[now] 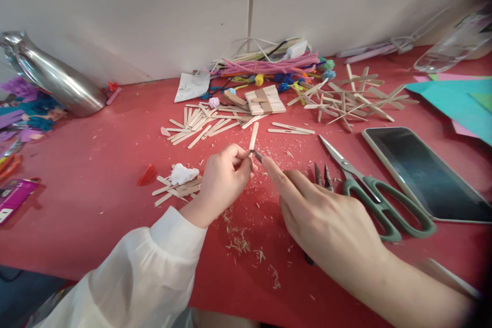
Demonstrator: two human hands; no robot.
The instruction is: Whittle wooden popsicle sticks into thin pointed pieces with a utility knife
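My left hand (pixel 229 177) is closed in a pinch on the lower part of a wooden craft stick (pixel 254 133), which points up and away from me. My right hand (pixel 323 210) is wrapped round a thin tool with a dark metal tip (pixel 257 155); its forefinger lies along the tool. The tip meets the craft stick just above my left fingertips. Most of the tool is hidden under my right hand, so its exact kind does not show. Wood shavings (pixel 240 243) lie scattered on the red table (pixel 126 133) beneath and around both hands.
Right of my right hand lie pliers (pixel 323 175), green-handled scissors (pixel 378 192) and a phone (pixel 426 169). Craft sticks (pixel 200 123) and pipe cleaners (pixel 265 66) spread behind. A steel jug (pixel 61 79) stands at left, a clear plastic cup (pixel 448 51) at far right.
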